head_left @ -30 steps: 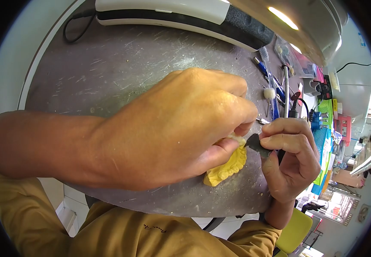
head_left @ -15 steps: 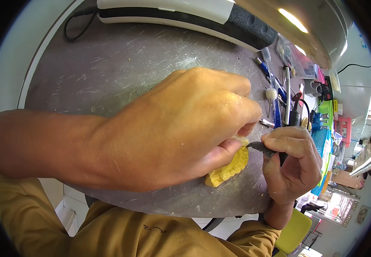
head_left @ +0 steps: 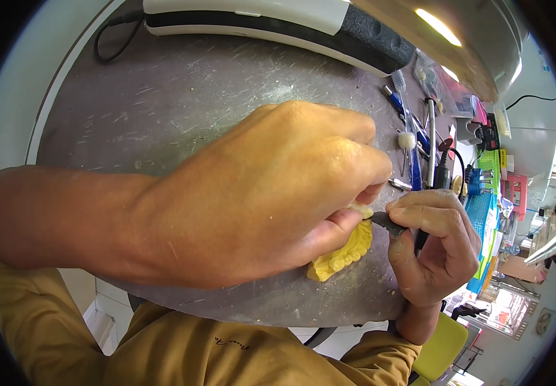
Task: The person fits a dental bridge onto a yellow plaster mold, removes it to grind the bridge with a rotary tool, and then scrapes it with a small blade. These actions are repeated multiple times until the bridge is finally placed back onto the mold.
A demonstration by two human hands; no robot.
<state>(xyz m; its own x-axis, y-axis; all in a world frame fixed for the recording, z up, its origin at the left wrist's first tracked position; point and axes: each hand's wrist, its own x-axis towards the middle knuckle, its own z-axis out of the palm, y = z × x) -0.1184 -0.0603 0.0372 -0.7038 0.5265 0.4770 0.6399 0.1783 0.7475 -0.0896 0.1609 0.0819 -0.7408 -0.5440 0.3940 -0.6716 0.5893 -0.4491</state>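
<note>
My left hand (head_left: 278,193), back upward, is closed, with thumb and index finger pinching a small pale piece (head_left: 363,210). Right below that piece is a yellow dental model (head_left: 345,254) on the grey table, partly hidden by my thumb. From the right, my right hand (head_left: 435,241) pinches a thin dark piece (head_left: 387,224) between thumb and fingers. Its tip points at the pale piece and is touching or very near it. The other fingers of my right hand are curled.
A white and black device (head_left: 246,22) lies along the table's (head_left: 130,116) far edge. Pens, a brush (head_left: 406,141), cables and tools crowd the right side, near a blue tray (head_left: 480,212). A shiny lamp hood (head_left: 458,38) hangs at upper right.
My right hand has shifted slightly left, and the dark piece in it has tilted and moved a little. My left hand and the yellow model look unmoved.
</note>
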